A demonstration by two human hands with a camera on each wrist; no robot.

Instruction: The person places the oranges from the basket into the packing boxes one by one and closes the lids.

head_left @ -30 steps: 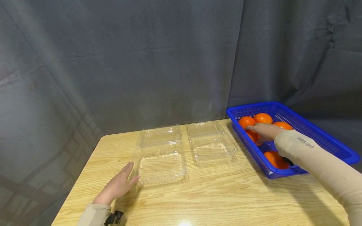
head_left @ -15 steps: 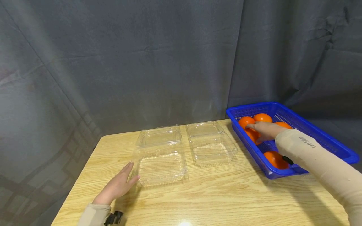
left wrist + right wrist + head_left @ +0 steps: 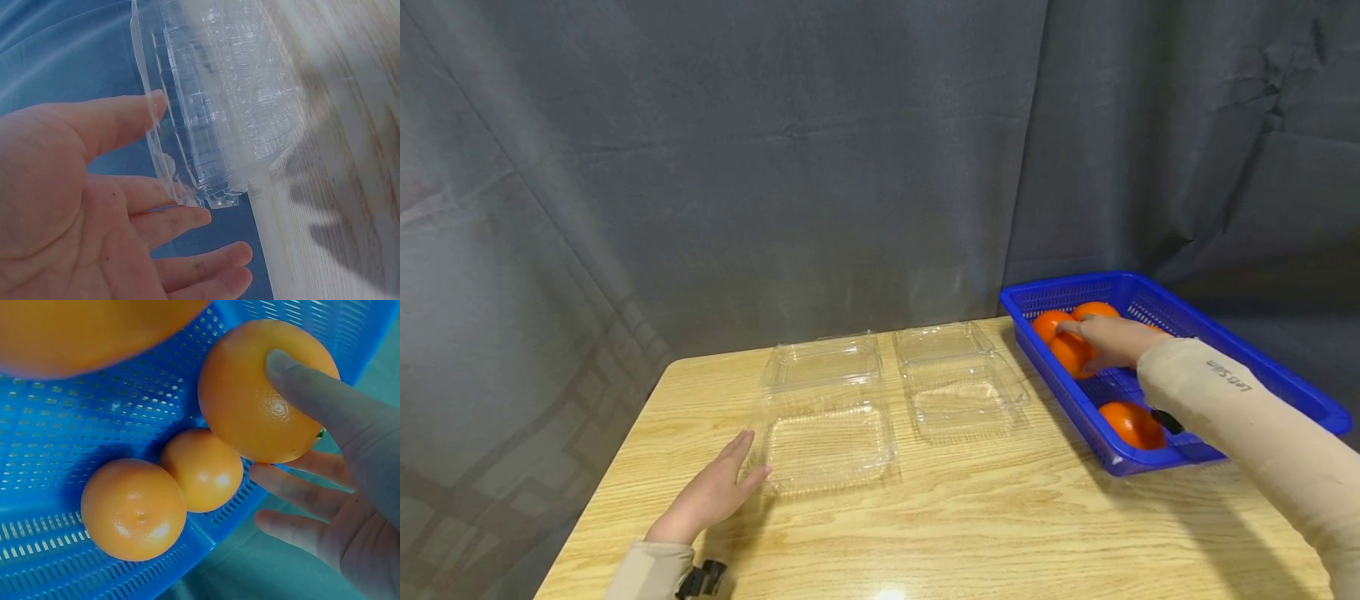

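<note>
Right hand (image 3: pixel 1112 340) nudged toward 3 o'clock, orange (image 3: pixel 247 412) grasped; left hand (image 3: pixel 711 492), fingers relaxed. Neighbouring oranges (image 3: pixel 133 509) should be left unbumped.

The oranges (image 3: pixel 250 394) look glossy, the boxes (image 3: pixel 827 442) shiny plastic, basket (image 3: pixel 75 425) plastic, table (image 3: pixel 1000 517) wood, curtain (image 3: pixel 850 167) matt cloth.

Five oranges (image 3: pixel 1131 425), two clear boxes (image 3: pixel 827 446), one blue basket (image 3: pixel 1067 392).
Four of the oranges are easy to see from the head view, and a bit of number five peeks out by an arm; the right wrist view shows four. Each of the two boxes has two halves, so that makes four halves. There are two hands, one left hand (image 3: pixel 711 496) and one right hand (image 3: pixel 1120 340), two tan sleeves (image 3: pixel 1232 417), and one wooden table (image 3: pixel 962 521).
</note>
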